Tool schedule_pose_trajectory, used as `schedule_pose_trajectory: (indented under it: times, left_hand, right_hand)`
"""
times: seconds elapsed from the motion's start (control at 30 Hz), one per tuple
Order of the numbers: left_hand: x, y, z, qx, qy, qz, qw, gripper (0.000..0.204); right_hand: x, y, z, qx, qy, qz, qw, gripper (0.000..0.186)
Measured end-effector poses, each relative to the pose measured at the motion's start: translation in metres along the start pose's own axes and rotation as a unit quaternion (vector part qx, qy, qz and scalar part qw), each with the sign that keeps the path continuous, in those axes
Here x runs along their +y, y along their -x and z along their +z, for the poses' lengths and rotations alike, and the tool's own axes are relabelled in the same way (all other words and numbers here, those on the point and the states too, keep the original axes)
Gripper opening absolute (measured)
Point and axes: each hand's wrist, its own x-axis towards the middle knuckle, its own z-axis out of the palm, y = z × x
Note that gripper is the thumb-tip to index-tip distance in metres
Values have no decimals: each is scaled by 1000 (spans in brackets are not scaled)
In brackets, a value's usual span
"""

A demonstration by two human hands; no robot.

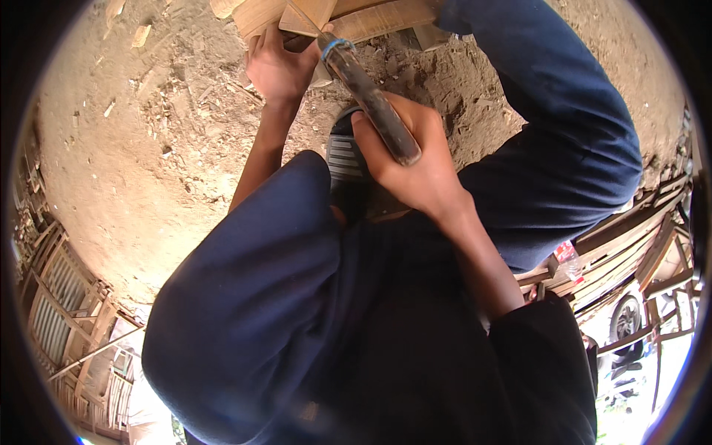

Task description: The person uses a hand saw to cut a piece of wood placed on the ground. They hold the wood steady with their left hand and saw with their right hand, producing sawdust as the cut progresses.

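My right hand [415, 152] is closed around the dark, worn handle of a chisel-like tool [371, 96]. A blue ring circles the handle's far end, and its tip meets the wood at the top of the view; the blade itself hardly shows. My left hand [280, 73] grips the near edge of a light brown piece of wood [259, 16], with the fingertips against it. Beside this lies a longer, curved wooden piece [386, 21], cut off by the upper edge.
Dirt ground [148, 170] strewn with wood chips spreads around me. A dark sandal [347, 152] is between my legs, in blue trousers [245, 297]. At right are a plastic bottle [569, 261], wooden slats and a wheel [627, 322]. Corrugated sheeting [63, 278] stands at lower left.
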Motion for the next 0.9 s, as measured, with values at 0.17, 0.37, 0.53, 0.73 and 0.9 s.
schedule_pose_trajectory:
  times: [0.17, 0.37, 0.53, 0.73, 0.9]
  left_hand:
    - [9, 1, -4, 36, -16, -4, 999, 72]
    - [7, -2, -2, 10, -12, -7, 1000, 68]
    - [10, -2, -2, 33, -3, 0, 999, 71]
    - [7, 0, -4, -20, -8, -16, 1000, 72]
    - [4, -4, -1, 31, 4, 12, 999, 69]
  right_hand:
    - [-4, 56, -26, -23, 52, 11, 998, 20]
    - [5, 17, -7, 2, 12, -6, 1000, 9]
    - [0, 51, -20, 10, 30, -12, 999, 8]
    - [12, 10, -3, 8, 6, -26, 1000, 10]
    - [-2, 36, -12, 14, 12, 19, 1000, 6]
